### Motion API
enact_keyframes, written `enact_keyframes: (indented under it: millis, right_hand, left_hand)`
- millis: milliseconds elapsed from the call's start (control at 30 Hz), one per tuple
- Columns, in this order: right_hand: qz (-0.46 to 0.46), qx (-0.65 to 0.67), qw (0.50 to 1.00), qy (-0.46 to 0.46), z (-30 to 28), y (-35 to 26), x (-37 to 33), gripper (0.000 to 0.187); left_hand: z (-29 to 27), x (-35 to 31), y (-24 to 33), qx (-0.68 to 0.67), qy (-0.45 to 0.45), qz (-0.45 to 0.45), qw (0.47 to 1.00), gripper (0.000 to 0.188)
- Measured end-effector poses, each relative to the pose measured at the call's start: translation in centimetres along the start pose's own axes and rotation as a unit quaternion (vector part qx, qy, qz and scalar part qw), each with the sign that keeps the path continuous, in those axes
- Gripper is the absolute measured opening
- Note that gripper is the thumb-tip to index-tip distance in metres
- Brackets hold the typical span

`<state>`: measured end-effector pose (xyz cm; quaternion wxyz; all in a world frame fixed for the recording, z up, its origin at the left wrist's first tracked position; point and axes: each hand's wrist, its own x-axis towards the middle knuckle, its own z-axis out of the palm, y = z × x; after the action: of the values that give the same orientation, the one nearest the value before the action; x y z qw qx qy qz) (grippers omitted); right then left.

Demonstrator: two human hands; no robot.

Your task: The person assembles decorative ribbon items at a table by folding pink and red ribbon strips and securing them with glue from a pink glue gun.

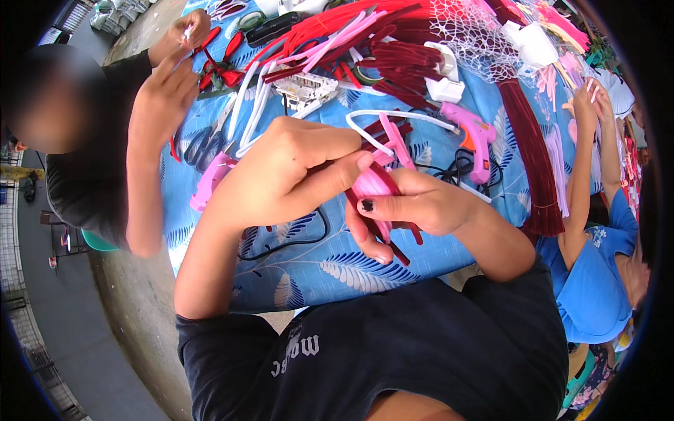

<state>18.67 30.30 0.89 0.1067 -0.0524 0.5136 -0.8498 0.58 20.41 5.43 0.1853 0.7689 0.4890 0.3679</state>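
Above the near part of the table, my left hand (298,168) and my right hand (439,203) meet around a small bundle of pink and dark red fuzzy pipe cleaners (375,186). The left thumb and fingers pinch its upper edge; the right thumb presses on its side, with fingers curled beneath. Dark red ends stick out below the right fingers, and pink ends rise above. Just beyond my hands a white pipe cleaner (393,114) arches; its lower end is hidden behind them. A pink glue gun (474,140) lies beyond my right hand.
The table has a blue leaf-patterned cloth (351,270). Scissors (205,144) and another pink glue gun (213,181) lie at left. Red pipe cleaners (407,67), white netting (470,38) and a long dark red bundle (530,154) cover the far side. Co-workers sit left and right.
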Motion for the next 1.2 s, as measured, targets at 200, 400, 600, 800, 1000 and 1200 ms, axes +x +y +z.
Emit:
enact_keyframes:
  millis: [200, 400, 600, 800, 1000, 1200]
  right_hand:
    - [-0.028, 0.033, 0.999, -0.022, -0.4, 0.6, 0.1, 0.031]
    - [-0.052, 0.092, 0.991, -0.079, -0.7, 1.2, 0.4, 0.033]
    - [-0.021, 0.040, 0.997, -0.055, -0.6, 0.8, 0.2, 0.037]
    - [-0.007, 0.003, 0.999, -0.047, 0.0, 0.5, 0.3, 0.038]
    - [-0.050, 0.059, 0.994, -0.083, -0.2, 1.2, 0.2, 0.038]
    - [-0.051, 0.029, 0.995, -0.081, -0.2, 1.3, 0.4, 0.037]
  left_hand:
    - [-0.2, 0.0, 0.1, 0.023, 0.019, 0.017, 0.999, 0.032]
    - [0.0, -0.1, 0.0, -0.004, 0.027, 0.000, 1.000, 0.033]
    - [0.3, 0.1, 0.2, -0.026, 0.040, -0.031, 0.998, 0.032]
    - [-0.2, -0.2, -0.2, -0.050, 0.042, -0.022, 0.998, 0.024]
    - [0.4, 0.0, 0.0, -0.225, -0.003, -0.103, 0.969, 0.035]
    - [2.2, 0.2, 1.5, -0.275, 0.038, -0.177, 0.944, 0.038]
